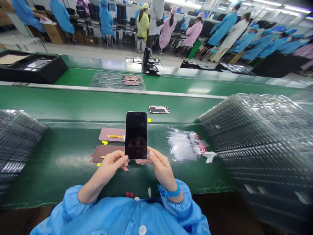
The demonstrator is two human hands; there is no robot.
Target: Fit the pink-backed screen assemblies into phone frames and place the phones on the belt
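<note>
A smartphone (136, 135) with a dark, glossy screen is held upright in front of me, its screen facing me. My left hand (114, 162) pinches its lower left corner between thumb and fingers. At the lower right corner my right hand (157, 163) grips it the same way, with a blue band around the wrist. Behind the phone and to its left lie brownish-pink flat panels (111, 134) with a yellow strip, and a darker brown panel (107, 152) with red tabs. The phone covers their right ends.
Tall stacks of clear plastic trays stand at right (264, 140) and left (19, 143). Clear plastic film pieces (183, 145) lie right of the phone. Beyond are a phone back frame (158, 109), a clear tray (110, 81), a black stand (148, 63) and people working.
</note>
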